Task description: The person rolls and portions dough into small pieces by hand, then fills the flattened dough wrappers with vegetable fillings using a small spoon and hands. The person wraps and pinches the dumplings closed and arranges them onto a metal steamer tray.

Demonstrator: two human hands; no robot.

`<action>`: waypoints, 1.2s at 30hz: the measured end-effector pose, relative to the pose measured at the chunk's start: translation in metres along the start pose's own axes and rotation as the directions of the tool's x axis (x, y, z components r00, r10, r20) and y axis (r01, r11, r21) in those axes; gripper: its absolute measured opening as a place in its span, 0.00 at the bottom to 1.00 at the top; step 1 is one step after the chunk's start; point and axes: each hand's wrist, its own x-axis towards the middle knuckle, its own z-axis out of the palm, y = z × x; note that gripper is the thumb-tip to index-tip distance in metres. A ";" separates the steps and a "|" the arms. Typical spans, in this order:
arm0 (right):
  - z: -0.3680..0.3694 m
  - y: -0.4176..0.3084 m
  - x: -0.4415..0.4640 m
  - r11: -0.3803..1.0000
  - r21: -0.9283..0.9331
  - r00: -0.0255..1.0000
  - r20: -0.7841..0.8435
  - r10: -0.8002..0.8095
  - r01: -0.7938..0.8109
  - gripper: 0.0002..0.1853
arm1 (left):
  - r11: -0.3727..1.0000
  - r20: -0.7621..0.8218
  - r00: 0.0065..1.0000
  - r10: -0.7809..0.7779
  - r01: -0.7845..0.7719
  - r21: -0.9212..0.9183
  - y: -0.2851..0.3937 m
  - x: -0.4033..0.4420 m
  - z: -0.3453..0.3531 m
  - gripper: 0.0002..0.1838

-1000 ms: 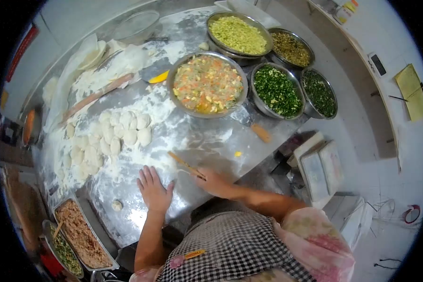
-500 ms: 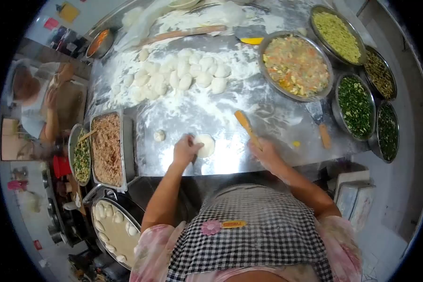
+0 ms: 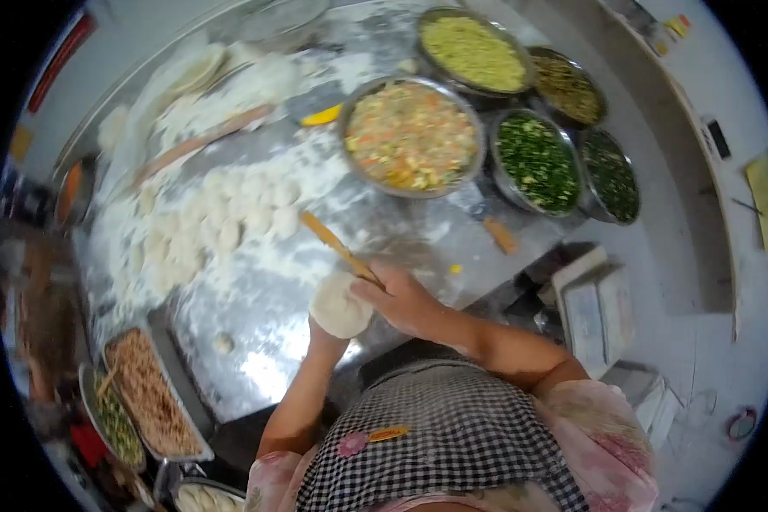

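A round, flat dough wrapper rests in my left hand, whose fingers are mostly hidden beneath it. My right hand is closed round a flat wooden spatula that points up and to the left. The right thumb and fingers are at the wrapper's right edge, seemingly touching it. Both hands are above the table's front edge. Beyond them is a large metal bowl of mixed vegetable filling. Many pale dough pieces lie on the floured metal table, with a single small dough ball nearer the front.
Bowls of yellow shreds, chopped greens and darker fillings stand at the right. A scraper lies near them. A rolling pin is at the back left. A tray of meat filling stands at the front left.
The view has swung to the right. My left hand has lifted the wrapper off the table, and my right hand has come in beside it with the spatula.
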 end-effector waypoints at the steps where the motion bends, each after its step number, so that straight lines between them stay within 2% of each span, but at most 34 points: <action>1: -0.016 0.009 0.003 0.977 -0.139 0.979 -0.097 -0.177 0.162 0.15 | 0.916 -0.102 0.986 -0.132 0.081 -0.394 0.006 0.004 0.016 0.17; 2: -0.038 0.014 -0.005 0.992 0.125 0.984 -0.176 0.022 0.000 0.15 | 0.914 -0.060 0.993 -0.101 0.069 -0.400 0.008 0.018 0.023 0.18; 3: -0.060 0.008 -0.010 0.908 0.406 0.944 -0.247 0.220 -0.106 0.15 | 0.911 -0.020 0.997 -0.077 0.062 -0.407 0.014 0.036 0.027 0.18; 4: -0.109 0.010 -0.010 0.913 -0.289 0.944 -0.246 0.221 -0.289 0.15 | 0.910 0.017 0.998 -0.056 0.058 -0.410 0.020 0.048 0.031 0.18; 5: -0.145 0.015 -0.017 0.856 -0.422 0.937 -0.301 0.179 -0.299 0.14 | 0.908 0.043 0.997 -0.065 0.077 -0.413 0.029 0.054 0.032 0.21; 7: -0.218 0.025 -0.033 0.676 -0.645 0.910 -0.405 0.092 -0.356 0.12 | 0.857 0.031 0.999 -0.004 0.019 -0.514 0.035 0.073 0.049 0.22; 8: -0.239 -0.001 -0.035 0.623 -0.575 0.832 -0.497 0.248 -0.530 0.11 | 0.827 0.021 0.999 0.025 -0.009 -0.562 0.039 0.084 0.060 0.22; 11: -0.296 0.016 -0.034 0.457 -0.794 0.904 -0.260 0.340 -0.401 0.11 | 0.926 -0.002 0.988 0.153 -0.144 -0.349 0.063 0.116 0.096 0.24; 14: -0.322 0.099 -0.018 0.561 -0.825 0.983 0.034 0.180 -0.074 0.12 | 0.753 0.009 1.000 -0.029 0.027 -0.658 0.110 0.142 0.146 0.27; 15: -0.325 0.103 -0.015 0.582 -0.803 0.983 -0.024 0.182 -0.127 0.13 | 0.703 -0.060 0.998 -0.018 -0.029 -0.711 0.115 0.156 0.172 0.25; 18: -0.333 0.109 -0.013 0.667 -0.704 0.969 -0.146 0.199 -0.244 0.14 | 0.533 0.114 0.969 -0.217 0.216 -0.818 0.142 0.195 0.225 0.21; 19: -0.340 0.102 -0.017 0.692 -0.673 0.965 -0.157 0.212 -0.262 0.15 | 0.713 0.048 0.980 -0.192 0.173 -0.680 0.146 0.208 0.240 0.16; 20: -0.348 0.102 -0.022 0.713 -0.643 0.960 -0.166 0.227 -0.280 0.16 | 0.609 0.094 0.959 -0.268 0.244 -0.755 0.153 0.213 0.256 0.15; 21: -0.359 0.111 -0.029 0.795 -0.556 0.968 -0.188 0.164 -0.242 0.16 | 0.486 0.142 0.932 -0.333 0.299 -0.821 0.176 0.218 0.260 0.14; 22: -0.373 0.104 -0.031 0.816 -0.525 0.970 -0.142 0.199 -0.244 0.16 | 0.354 0.193 0.902 -0.387 0.338 -0.872 0.190 0.224 0.266 0.13; 23: -0.390 0.093 -0.033 0.835 -0.493 0.969 -0.093 0.230 -0.246 0.16 | 0.405 0.194 0.920 -0.339 0.330 -0.853 0.174 0.231 0.285 0.13; 24: -0.404 0.081 -0.034 0.852 -0.461 0.965 -0.043 0.259 -0.249 0.16 | 0.396 0.174 0.916 -0.363 0.320 -0.861 0.175 0.236 0.292 0.12; 25: -0.418 0.076 -0.034 0.841 -0.519 0.985 -0.021 0.170 -0.156 0.15 | 0.387 0.155 0.910 -0.386 0.312 -0.868 0.177 0.239 0.297 0.12; 27: -0.438 0.069 -0.024 0.768 -0.624 0.989 -0.063 0.137 -0.146 0.14 | 0.366 0.167 0.878 -0.450 0.351 -0.862 0.171 0.248 0.306 0.10; 29: -0.451 0.074 -0.003 0.673 -0.724 0.989 -0.109 0.103 -0.150 0.12 | 0.425 0.141 0.813 -0.565 0.433 -0.795 0.170 0.255 0.312 0.10; 30: -0.451 0.095 0.009 0.684 -0.716 0.990 -0.081 0.115 -0.138 0.12 | 0.447 0.124 0.777 -0.617 0.477 -0.757 0.167 0.258 0.315 0.10; 31: -0.448 0.123 0.022 0.694 -0.708 0.990 -0.055 0.126 -0.128 0.12 | 0.528 0.102 0.790 -0.605 0.493 -0.692 0.158 0.262 0.318 0.10; 32: -0.446 0.137 0.029 0.704 -0.701 0.990 -0.031 0.135 -0.118 0.12 | 0.738 -0.013 0.842 -0.539 0.465 -0.489 0.142 0.265 0.325 0.11; 33: -0.441 0.120 0.026 0.738 -0.650 0.975 -0.014 0.222 -0.178 0.11 | 0.879 -0.099 0.891 -0.444 0.412 -0.239 0.124 0.266 0.333 0.11; 34: -0.432 0.089 0.016 0.763 -0.598 0.950 0.008 0.311 -0.245 0.11 | 0.941 -0.146 0.933 -0.328 0.336 0.034 0.115 0.265 0.336 0.12; 35: -0.422 0.072 0.006 0.776 -0.547 0.917 0.034 0.397 -0.315 0.11 | 0.939 -0.169 0.930 -0.325 0.339 0.060 0.167 0.259 0.315 0.18; 36: -0.411 0.078 -0.004 0.796 -0.567 0.958 0.043 0.283 -0.210 0.13 | 0.949 -0.176 0.944 -0.280 0.299 0.094 0.166 0.256 0.317 0.20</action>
